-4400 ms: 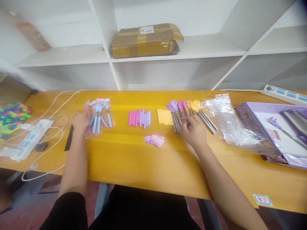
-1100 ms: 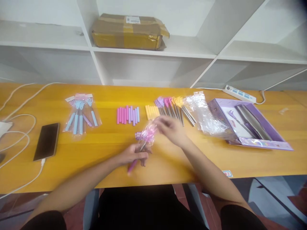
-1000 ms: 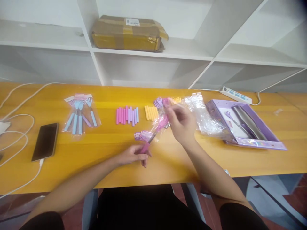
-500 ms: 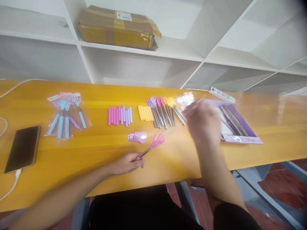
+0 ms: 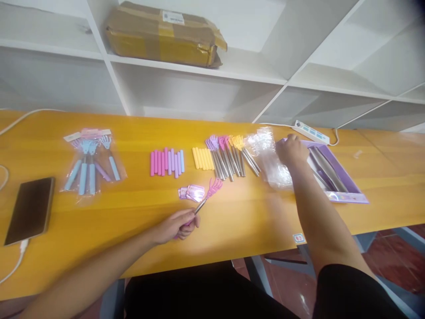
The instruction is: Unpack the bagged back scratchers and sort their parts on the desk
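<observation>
My left hand is closed round the pink handle of a back scratcher. Its metal rod and pink claw-shaped head point up and to the right, close to a small stack of printed cards. My right hand is over the left rim of the purple box, beside clear plastic bags. Its fingers are curled together, and what they hold, if anything, is hidden. Left of the bags lie back scratcher rods with purple, pink and yellow claw heads.
Yellow sleeves and a row of pink, purple and blue sleeves lie mid-table. Bagged blue scratchers and a phone are at left. A power strip stands behind the box. A small sticker lies near the front edge.
My right hand has moved right to the box's left rim, uncovering the plastic bags and the sticker. My left hand has tilted the back scratcher more upright and slightly left.
</observation>
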Demonstrator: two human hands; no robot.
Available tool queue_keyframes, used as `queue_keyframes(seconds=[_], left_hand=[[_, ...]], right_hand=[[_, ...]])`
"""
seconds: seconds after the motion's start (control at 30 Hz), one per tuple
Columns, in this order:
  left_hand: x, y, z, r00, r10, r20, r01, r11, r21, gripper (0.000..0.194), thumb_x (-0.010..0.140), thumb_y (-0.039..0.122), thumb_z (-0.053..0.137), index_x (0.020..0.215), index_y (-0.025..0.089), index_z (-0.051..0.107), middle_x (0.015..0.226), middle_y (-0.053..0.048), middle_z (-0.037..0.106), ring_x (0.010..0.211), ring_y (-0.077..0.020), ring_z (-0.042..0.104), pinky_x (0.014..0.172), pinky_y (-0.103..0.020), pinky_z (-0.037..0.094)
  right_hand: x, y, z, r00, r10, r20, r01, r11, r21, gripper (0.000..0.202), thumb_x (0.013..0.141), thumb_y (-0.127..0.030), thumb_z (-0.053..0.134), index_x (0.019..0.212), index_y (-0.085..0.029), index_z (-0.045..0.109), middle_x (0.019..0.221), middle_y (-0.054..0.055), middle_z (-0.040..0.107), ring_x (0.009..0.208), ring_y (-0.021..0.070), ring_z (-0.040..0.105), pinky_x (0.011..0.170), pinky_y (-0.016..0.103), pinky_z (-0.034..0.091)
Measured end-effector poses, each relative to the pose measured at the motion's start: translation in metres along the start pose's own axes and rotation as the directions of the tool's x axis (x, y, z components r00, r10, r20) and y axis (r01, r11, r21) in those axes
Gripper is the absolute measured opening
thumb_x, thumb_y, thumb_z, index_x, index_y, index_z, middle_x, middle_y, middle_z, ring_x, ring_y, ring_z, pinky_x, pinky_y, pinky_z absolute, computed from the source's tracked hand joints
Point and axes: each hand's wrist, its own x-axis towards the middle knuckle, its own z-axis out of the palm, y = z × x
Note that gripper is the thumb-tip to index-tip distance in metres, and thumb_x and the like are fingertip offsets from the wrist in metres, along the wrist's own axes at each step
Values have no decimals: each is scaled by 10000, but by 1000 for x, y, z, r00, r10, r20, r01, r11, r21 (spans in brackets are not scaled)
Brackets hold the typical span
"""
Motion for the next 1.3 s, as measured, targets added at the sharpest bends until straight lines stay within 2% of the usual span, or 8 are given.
queue_keyframes(seconds=[0.1,0.17,0.23,0.3,0.57,0.8,1.1,1.3], left_hand=[[-1,3,1,998,30,-55,-25,996,82,490,1051,680,573,1070,190,562,673,106,325,514,-74,195,496,-223,196],[-2,7,2,995,50,-90,-35,986,165,496,1067,677,542,1137,187,573,682,103,328,527,-87,224,508,-227,234],[-4,11,4,984,100,-146,-42,934,355,478,1093,654,499,1163,192,596,706,76,389,565,-109,326,546,-238,304],[-7,16,8,961,201,-188,-38,772,635,416,1120,589,481,1128,201,629,789,19,530,669,-148,482,630,-266,390],[-26,19,34,855,519,5,75,-133,988,386,1144,311,424,818,207,603,746,-67,577,682,-213,498,610,-321,332],[-45,13,69,904,427,-19,97,-161,982,402,1146,365,425,795,226,563,648,-47,527,540,-181,317,551,-354,108],[-60,16,100,874,466,141,-20,-254,967,350,1150,315,455,815,252,535,597,-11,555,485,-189,449,493,-358,201],[-75,25,107,882,455,123,10,-280,960,296,1143,228,455,853,257,503,647,27,611,484,-169,557,466,-322,362]], right_hand=[[-43,-31,-4,989,-57,-136,99,943,319,111,1009,-279,631,1009,-170,655,1104,183,670,887,202,605,800,371,441],[-99,-60,-6,925,-342,163,180,774,606,175,1018,-371,654,1031,-197,652,919,63,656,763,174,575,722,316,478],[-165,-92,-8,551,-682,481,61,608,792,295,986,-468,742,1097,-204,671,907,36,678,764,169,594,714,290,523],[-226,-121,-12,392,-759,520,-66,541,839,348,978,-545,758,987,-205,683,842,15,667,757,166,591,724,283,539],[-313,-161,-16,526,-584,618,-480,395,783,669,1028,-734,573,594,-238,453,561,-35,404,558,143,396,595,301,430],[-344,-142,-45,414,-589,695,-728,245,641,687,1038,-730,562,622,-258,286,496,-96,233,441,80,192,460,281,179],[-350,-95,-79,255,-627,736,-568,519,639,663,1062,-801,421,694,-250,400,566,-49,332,535,123,296,508,292,276],[-333,-95,-99,256,-590,766,-422,644,637,631,1112,-712,407,696,-240,368,584,-50,322,512,108,251,497,298,246]])
